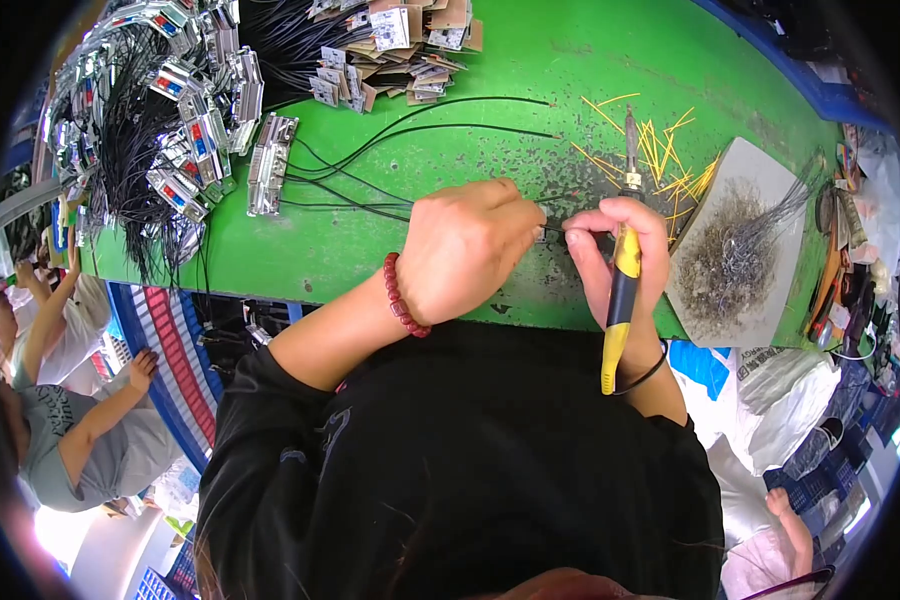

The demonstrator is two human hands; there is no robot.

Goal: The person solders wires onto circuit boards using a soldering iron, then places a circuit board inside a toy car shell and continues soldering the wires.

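Note:
My left hand, with a red bead bracelet at the wrist, is closed on a black wire, its fingertips pressed together over the green table. Thin black wires run from a silver metal housing on the left; some pass under this hand, and two lie loose farther away. My right hand holds a yellow and black soldering iron, its metal tip pointing away from me. The thumb and a finger of that hand meet close to my left fingertips, at a short dark wire end. What lies between them is too small to make out.
Many silver housings with black wires are heaped at the far left. Small boards are stacked at the back. Thin yellow tubes lie beside a grey slab bearing wire scraps. Other people are beyond the table.

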